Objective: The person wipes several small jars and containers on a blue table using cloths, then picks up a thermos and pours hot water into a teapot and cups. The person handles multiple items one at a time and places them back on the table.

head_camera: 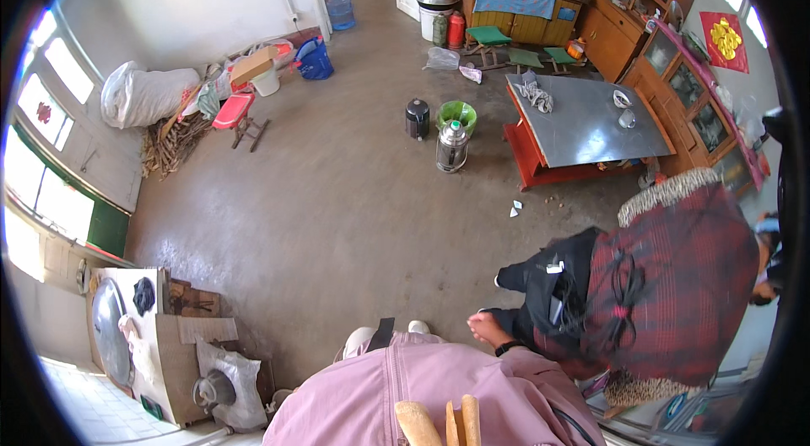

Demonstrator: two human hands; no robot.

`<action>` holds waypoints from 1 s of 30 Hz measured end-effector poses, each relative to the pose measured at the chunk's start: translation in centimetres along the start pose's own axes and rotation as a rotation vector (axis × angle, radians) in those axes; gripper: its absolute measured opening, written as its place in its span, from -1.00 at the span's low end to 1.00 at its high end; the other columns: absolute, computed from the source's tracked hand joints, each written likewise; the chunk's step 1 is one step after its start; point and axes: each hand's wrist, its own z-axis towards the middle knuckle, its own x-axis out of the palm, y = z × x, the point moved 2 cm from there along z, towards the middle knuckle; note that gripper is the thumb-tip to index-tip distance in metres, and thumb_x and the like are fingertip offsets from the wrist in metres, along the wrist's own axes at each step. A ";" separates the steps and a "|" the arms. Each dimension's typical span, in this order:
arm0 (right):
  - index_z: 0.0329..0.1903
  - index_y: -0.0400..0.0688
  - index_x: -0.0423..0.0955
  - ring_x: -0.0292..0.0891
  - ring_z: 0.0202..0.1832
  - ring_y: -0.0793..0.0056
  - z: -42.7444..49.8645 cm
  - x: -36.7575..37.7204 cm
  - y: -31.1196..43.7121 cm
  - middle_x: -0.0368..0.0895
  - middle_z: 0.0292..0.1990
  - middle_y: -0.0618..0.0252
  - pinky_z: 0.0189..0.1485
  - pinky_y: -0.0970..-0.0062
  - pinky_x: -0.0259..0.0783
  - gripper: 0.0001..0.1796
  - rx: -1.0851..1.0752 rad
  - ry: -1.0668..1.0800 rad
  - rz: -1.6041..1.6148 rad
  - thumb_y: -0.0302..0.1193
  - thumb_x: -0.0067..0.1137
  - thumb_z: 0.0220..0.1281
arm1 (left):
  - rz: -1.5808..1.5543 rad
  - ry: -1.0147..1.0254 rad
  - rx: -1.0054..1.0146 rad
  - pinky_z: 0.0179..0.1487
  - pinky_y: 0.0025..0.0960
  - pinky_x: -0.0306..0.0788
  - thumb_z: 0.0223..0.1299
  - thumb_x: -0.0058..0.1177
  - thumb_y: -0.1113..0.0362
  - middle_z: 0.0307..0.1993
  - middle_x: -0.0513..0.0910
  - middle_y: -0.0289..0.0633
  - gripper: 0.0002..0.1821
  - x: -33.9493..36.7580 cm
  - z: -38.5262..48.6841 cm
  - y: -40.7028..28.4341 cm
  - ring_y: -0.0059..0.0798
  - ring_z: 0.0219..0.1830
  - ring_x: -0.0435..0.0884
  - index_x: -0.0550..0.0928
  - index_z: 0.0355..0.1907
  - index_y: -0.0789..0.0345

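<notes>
My right hand (pixel 487 328), with a dark band at the wrist, reaches out of the pink sleeve beside another person's dark clothing. Its fingers look loosely curled; whether they hold anything is unclear. My left hand is out of view. At the bottom edge, close to the camera, several tan stick-like pieces (pixel 469 419) stand before my pink jacket (pixel 354 395); what they are, I cannot tell. Out on the concrete floor are a steel thermos flask (pixel 452 147), a black lidded container (pixel 417 119) and a green-lined bin (pixel 465 110).
A person in a red plaid garment (pixel 671 281) stands close on my right. Beyond is a low table (pixel 582 110) bearing a cloth. Green-topped folding stools (pixel 488 35) stand before a wooden cabinet (pixel 525 25). Firewood (pixel 171 145) and a red stool (pixel 234 110) lie left.
</notes>
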 end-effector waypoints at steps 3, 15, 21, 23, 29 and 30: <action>-0.03 -0.13 0.54 0.43 -0.57 0.64 5.3 0.3 8.3 0.56 -0.46 0.43 -0.59 0.54 0.33 -0.70 -0.105 -0.072 -0.086 -0.29 0.17 0.23 | 0.029 0.031 0.007 -0.10 -0.14 0.55 0.16 -0.02 0.17 -0.24 0.70 0.07 -0.70 -3.6 6.2 -4.7 0.01 -0.20 0.68 0.69 -0.29 0.34; -0.31 -0.18 0.65 0.60 -0.54 0.34 10.1 -4.1 13.4 0.65 -0.51 0.22 -0.42 0.41 0.50 -0.79 0.304 -0.478 -0.092 -0.33 0.15 0.11 | 0.673 0.028 0.568 -0.08 -0.07 0.54 0.17 -0.05 0.12 -0.23 0.69 0.05 -0.70 -20.9 40.7 -35.1 0.06 -0.18 0.65 0.68 -0.25 0.25; -0.32 -0.13 0.67 0.64 -0.46 0.31 14.9 -4.7 19.3 0.70 -0.42 0.13 -0.42 0.45 0.50 -0.79 0.340 -0.682 0.258 -0.31 0.17 0.04 | 0.466 -0.045 0.556 -0.07 -0.03 0.51 0.15 -0.02 0.05 -0.26 0.68 0.03 -0.71 -25.3 47.4 -56.0 0.06 -0.14 0.63 0.68 -0.21 0.12; -0.27 -0.13 0.64 0.63 -0.36 0.23 19.2 -6.7 21.1 0.69 -0.36 0.09 -0.35 0.35 0.51 -0.77 0.324 -0.692 0.228 -0.29 0.16 0.07 | 0.467 -0.039 0.553 -0.08 -0.03 0.51 0.15 -0.01 0.04 -0.27 0.68 0.03 -0.71 -24.2 48.7 -60.2 0.06 -0.15 0.63 0.67 -0.21 0.13; -0.14 -0.12 0.57 0.57 -0.15 -0.10 32.0 -14.9 28.1 0.65 -0.25 -0.03 -0.11 0.05 0.48 -0.69 0.049 -0.764 -0.200 -0.22 0.14 0.12 | 0.763 0.280 0.473 0.00 -0.02 0.48 0.17 0.00 0.00 -0.06 0.64 -0.01 -0.64 -19.1 48.7 -70.9 0.03 -0.02 0.60 0.62 -0.06 0.10; -0.09 -0.13 0.56 0.57 -0.15 -0.09 33.7 -16.6 29.7 0.65 -0.24 -0.03 -0.11 0.07 0.48 -0.64 0.074 -0.713 -0.261 -0.21 0.19 0.09 | 0.841 0.387 0.392 0.03 -0.01 0.47 0.17 0.02 -0.01 -0.01 0.62 -0.01 -0.62 -18.3 49.0 -72.9 0.03 0.04 0.58 0.60 0.00 0.08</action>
